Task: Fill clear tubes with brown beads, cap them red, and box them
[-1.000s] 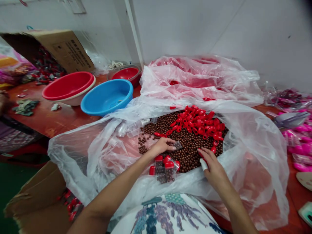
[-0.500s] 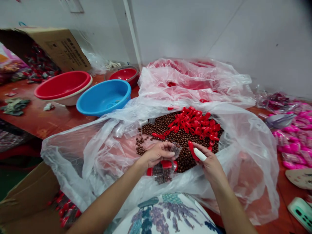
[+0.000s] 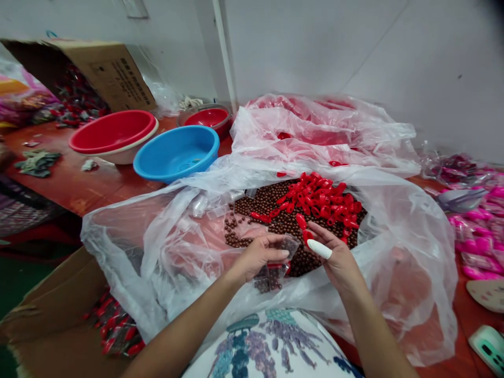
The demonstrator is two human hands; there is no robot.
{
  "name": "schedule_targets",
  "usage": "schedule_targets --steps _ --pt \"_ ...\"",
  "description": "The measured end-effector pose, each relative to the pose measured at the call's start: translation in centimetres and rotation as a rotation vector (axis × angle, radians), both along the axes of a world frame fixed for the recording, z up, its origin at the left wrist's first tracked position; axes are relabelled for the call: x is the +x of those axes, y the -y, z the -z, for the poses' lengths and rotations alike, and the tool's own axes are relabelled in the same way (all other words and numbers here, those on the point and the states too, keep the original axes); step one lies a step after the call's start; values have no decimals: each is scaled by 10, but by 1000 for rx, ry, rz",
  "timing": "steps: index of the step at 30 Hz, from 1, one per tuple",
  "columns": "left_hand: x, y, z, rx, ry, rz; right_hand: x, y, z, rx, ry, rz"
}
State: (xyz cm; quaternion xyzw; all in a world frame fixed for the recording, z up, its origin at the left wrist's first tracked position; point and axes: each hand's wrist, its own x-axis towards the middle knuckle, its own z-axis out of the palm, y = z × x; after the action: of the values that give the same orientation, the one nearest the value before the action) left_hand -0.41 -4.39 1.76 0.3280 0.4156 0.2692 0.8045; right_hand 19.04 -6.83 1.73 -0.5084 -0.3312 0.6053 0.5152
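My left hand (image 3: pixel 264 255) pinches a small clear plastic case (image 3: pixel 290 245) with dark beads showing in it. Beside it, my right hand (image 3: pixel 334 254), its thumb wrapped in white, holds a red plastic cap (image 3: pixel 302 223) upright; the two pieces are apart. Under both hands lies a bed of brown beads (image 3: pixel 275 198), with a pile of red caps (image 3: pixel 323 197) on its far part. Several filled clear cases (image 3: pixel 270 283) rest just below my left hand. Clear cases without beads (image 3: pixel 216 207) lie left of the beads on the plastic sheet (image 3: pixel 157 231).
A blue basin (image 3: pixel 177 152) and a red basin (image 3: pixel 114 131) stand at the back left, before a cardboard box (image 3: pixel 114 79). Another box (image 3: pixel 59 315) is at the lower left. Pink packages (image 3: pixel 478 244) lie on the right; a plastic-covered red heap (image 3: pixel 315 126) is behind.
The clear case in my left hand now shows dark beads in it. My right hand has tilted the red cap more upright. The view has shifted slightly left.
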Motion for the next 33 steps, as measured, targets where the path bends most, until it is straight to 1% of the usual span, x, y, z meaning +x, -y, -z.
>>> schedule_targets --steps 3,5,7,9,11,14,16,19,22,24,28,33 --pt "2 2 -3 -35 22 -2 0 -4 5 24 116 5" --pt "3 4 -4 -23 42 3 -2 -5 6 61 211 5" --pt "3 5 -3 8 18 -2 -5 -6 4 122 318 -7" --pt "2 6 -2 52 -30 -17 -8 -4 0 200 422 -50" --pt "2 6 0 96 -67 -28 -11 0 -4 269 484 -131" --pt "1 7 2 120 -82 -39 -12 7 -6 331 499 -249" --pt "1 8 2 93 -76 -35 -10 9 -5 332 489 -293" --pt "0 9 2 9 -40 -19 -8 9 -3 256 433 -296" --pt "-1 9 1 -61 19 -26 -7 6 -5 170 372 -252" --pt "-3 9 0 -81 44 -39 -7 6 -9 171 368 -250" --pt "-6 9 -2 -80 52 -33 -7 6 -14 282 447 -312" --pt "-7 9 -6 -29 61 -40 -10 7 -7 476 637 -424"
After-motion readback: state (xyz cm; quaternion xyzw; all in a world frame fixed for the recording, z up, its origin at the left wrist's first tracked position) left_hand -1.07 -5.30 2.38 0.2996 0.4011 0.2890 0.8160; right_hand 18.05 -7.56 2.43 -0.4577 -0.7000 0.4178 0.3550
